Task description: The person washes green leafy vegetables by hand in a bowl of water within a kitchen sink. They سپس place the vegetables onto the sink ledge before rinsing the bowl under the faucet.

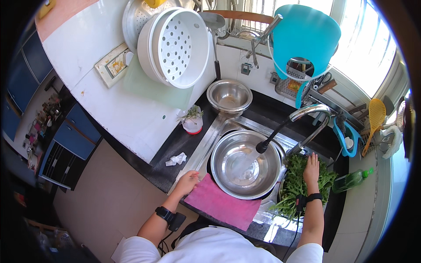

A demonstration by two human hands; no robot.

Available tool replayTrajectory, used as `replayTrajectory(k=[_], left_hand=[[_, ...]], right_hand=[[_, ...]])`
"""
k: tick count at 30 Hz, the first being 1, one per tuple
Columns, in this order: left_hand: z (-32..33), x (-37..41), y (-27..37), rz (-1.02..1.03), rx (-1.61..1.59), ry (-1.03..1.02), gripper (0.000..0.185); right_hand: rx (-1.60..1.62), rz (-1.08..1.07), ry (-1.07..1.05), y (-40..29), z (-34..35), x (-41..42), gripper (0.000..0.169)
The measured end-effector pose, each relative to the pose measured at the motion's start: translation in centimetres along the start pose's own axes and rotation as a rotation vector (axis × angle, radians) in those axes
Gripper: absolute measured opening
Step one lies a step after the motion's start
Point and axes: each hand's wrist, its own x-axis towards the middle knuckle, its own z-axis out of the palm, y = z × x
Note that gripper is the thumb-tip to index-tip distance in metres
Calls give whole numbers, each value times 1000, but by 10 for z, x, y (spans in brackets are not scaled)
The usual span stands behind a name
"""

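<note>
Water runs from the black hose end of the chrome faucet (310,111) into a stainless steel basin (245,164) in the sink. My right hand (311,169) rests, fingers extended, at the top of a pile of leafy greens (291,190) right of the basin; whether it grips any is hidden. At the basin's lower left, my left hand (188,181) has curled fingers beside the upper left corner of a pink cloth (225,205), which drapes over the sink's front edge. Whether its fingers pinch the cloth is unclear.
Stacked steel bowls (229,97) stand behind the sink. A crumpled tissue (176,159) and a container with sprigs (192,121) are at the left. A green bottle (352,180) is at the right. White steamer baskets (177,49) and a turquoise bucket (306,36) are farther back.
</note>
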Motion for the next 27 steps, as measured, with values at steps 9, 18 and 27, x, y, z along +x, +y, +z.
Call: replayTrajectory(k=[9,18,27], left_hand=[[-77,-3,-29,294,458,382,30],[-70,45,16,506,1030,249,28],[-31,58,28,614,800,103,20]], right_hand=[[15,-11,-38,8,6,5,46],[52,84,-12,-20,-27,1,41],[461,-78,171,-92,-84,-50,32]])
